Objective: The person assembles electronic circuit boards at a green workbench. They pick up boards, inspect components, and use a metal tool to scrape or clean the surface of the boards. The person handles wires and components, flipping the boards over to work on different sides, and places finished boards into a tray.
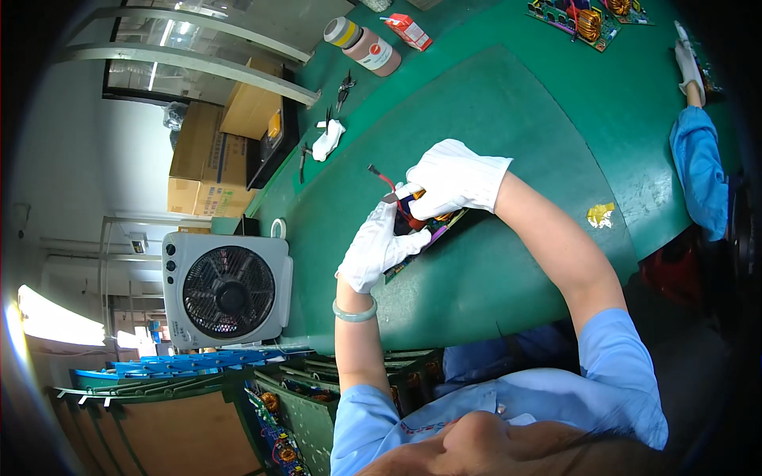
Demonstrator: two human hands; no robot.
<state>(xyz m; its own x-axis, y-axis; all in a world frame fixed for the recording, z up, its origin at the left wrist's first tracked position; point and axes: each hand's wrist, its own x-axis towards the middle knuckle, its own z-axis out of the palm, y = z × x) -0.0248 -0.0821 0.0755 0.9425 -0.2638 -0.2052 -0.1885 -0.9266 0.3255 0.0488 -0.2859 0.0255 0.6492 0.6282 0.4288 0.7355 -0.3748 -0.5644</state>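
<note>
Both my hands wear white gloves and meet over a circuit board (445, 229) held tilted just above the green mat (508, 285). My left hand (376, 247) grips the board's left side, its fingers closed at the edge. From above, my right hand (456, 181) bends over the components, its fingertips closed close to the left ones. Out from between the hands sticks a red wire (382, 176) with a dark end. Gold-coloured coils show partly under the right fingers. What exactly the right fingertips pinch is hidden.
Left of the mat stand a grey box fan (228, 290) and a tape roll (278, 228). Pliers (344, 91), a white cloth (328, 141), a bottle (363, 47) and a drink carton (407, 32) lie further back. Other boards (583, 24) and a co-worker's gloved hand (688, 63) are right.
</note>
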